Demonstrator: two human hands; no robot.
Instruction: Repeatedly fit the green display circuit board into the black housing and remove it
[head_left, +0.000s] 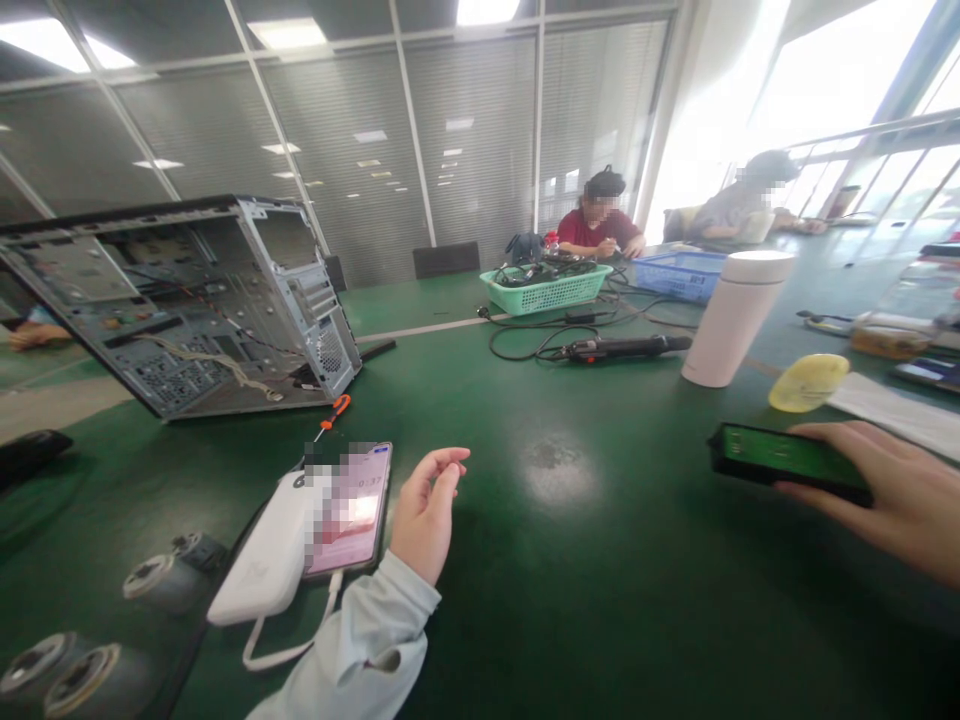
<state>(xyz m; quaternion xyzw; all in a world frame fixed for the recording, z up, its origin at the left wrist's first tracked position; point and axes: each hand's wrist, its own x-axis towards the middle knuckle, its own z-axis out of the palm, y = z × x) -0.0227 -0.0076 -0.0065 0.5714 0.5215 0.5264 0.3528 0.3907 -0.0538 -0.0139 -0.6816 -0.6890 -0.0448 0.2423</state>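
The pink phone (352, 510) lies face up on the green desk (570, 600), its near left part resting on a white power bank (262, 570), and its long axis runs from the person away toward the open computer case (202, 300), which stands beyond it and to the left. The left hand (427, 510) sits just to the right of the pink phone, beside its long edge but not touching it. Its fingers are loosely curled, thumb and forefinger tips close together, and nothing is held between them. Just past the far end of the pink phone lies a screwdriver (335, 410) with an orange handle, pointing at the case. Well to the right of the pink phone, across a bare stretch of desk, is the green phone (780, 460), whose long axis runs crosswise, left to right. The right hand (892, 500) is closed on its right end, one finger along the far edge and the others under the near edge; whether it is lifted off the desk cannot be told. A white flask (731, 320) stands farther right and beyond. So the left hand is by far the nearer one to the pink phone.
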